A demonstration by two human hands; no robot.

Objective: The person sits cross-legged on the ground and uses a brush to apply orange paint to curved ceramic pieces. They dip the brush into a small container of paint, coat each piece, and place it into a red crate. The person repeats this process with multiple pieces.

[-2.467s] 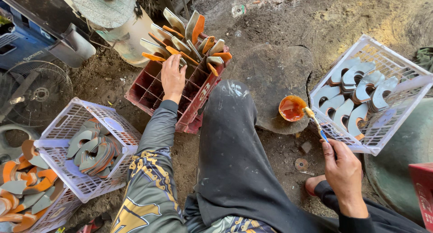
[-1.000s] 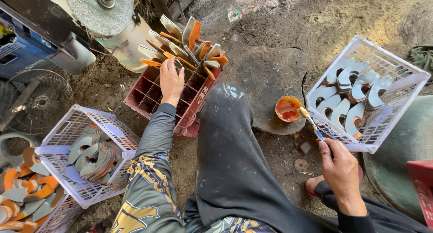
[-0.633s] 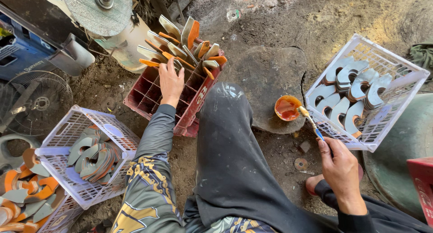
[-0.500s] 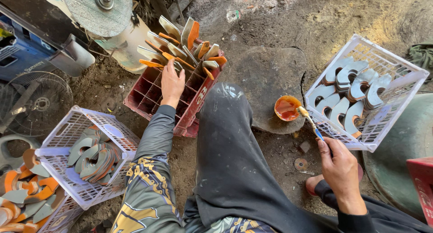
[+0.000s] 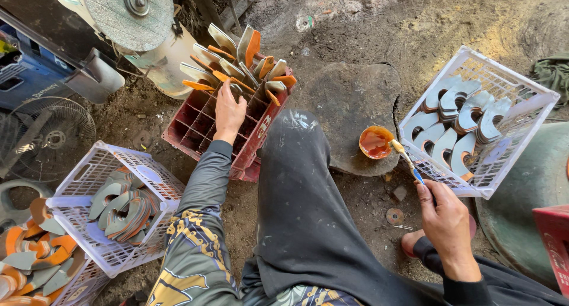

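At the red crate, far left of the ground: the left hand (image 5: 228,110) reaches into the dark red plastic divided crate (image 5: 195,125), where curved metal blades with orange-painted edges (image 5: 240,63) stand upright in the cells.
Change, left hand: 2.5 s ago it lay flat near the blades; now its fingertips sit a little higher, right at the foot of the blade cluster.
Reading of change: the small shift suggests a blade is being seated or steadied in its cell.
Left grip: fingers curled down among the blades; whether they pinch one cannot be told.
Right hand (image 5: 447,217): closed around a thin blue-handled paintbrush (image 5: 408,161), position nearly unchanged.
Brush tip: touching the rim of the small round bowl of orange paint (image 5: 375,142), which rests on a flat grey stone slab (image 5: 349,113).
Blade relative to grip: painted blades directly ahead of the left fingertips, touching or just beside them.
Unpainted stock: grey curved blades (image 5: 459,113) in the white plastic basket (image 5: 536,101), just beyond the brush.
Near left: second white basket of grey blades (image 5: 121,202).
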